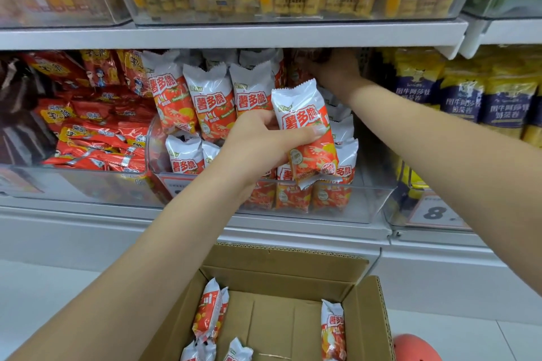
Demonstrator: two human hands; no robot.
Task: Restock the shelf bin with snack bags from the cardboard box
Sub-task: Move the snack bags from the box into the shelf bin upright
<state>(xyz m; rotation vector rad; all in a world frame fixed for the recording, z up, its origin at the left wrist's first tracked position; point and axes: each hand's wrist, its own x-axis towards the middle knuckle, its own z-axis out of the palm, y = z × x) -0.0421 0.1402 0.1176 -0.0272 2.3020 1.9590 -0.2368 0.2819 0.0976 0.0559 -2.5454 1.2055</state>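
The left hand (pixel 258 138) grasps a snack bag (pixel 305 129) before the crowded shelf bin (pixel 366 202); the right hand's (pixel 337 70) grip is shadowed, unclear, above the cardboard box (pixel 293 269).

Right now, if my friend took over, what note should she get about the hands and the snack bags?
Left hand: grips one snack bag in front of the clear shelf bin.
Right hand: reaches deep into the back of the bin; whether it holds anything cannot be told.
Done: the bin already holds rows of upright bags.
Left: place the held bag, then move the few bags remaining in the cardboard box below.
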